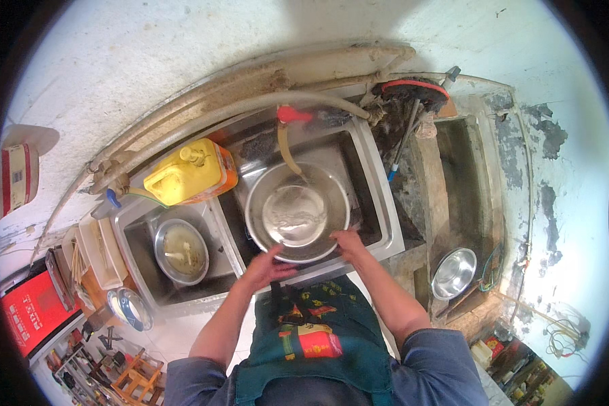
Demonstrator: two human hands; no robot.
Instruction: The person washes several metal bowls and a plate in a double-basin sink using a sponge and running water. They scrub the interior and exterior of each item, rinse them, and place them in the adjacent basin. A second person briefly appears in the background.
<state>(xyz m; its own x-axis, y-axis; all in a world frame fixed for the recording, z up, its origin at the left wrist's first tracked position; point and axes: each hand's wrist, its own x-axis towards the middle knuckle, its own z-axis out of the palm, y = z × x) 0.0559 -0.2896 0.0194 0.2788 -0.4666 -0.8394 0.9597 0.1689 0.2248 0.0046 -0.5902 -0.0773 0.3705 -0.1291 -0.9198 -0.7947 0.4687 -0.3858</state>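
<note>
A wide steel basin (298, 215) sits in the right bowl of a double stainless-steel sink (393, 223), with water in it. A short hose (285, 144) hangs from the red-handled tap (293, 114) down to the basin. My left hand (270, 266) is at the basin's near left rim, fingers spread. At the near right rim is my right hand (347, 242), its fingertips on the edge; whether they grip it is unclear. In the sink's left bowl stands a smaller metal bowl (181, 252) of cloudy liquid with pale pieces in it.
A yellow plastic jug (193, 172) stands behind the left bowl. Plastic trays (101, 254) and stacked plates (129, 309) are at the left. A long-handled brush (408, 127) leans at the back right, and another steel basin (454, 274) lies to the right. Hoses (223, 119) run along the wall.
</note>
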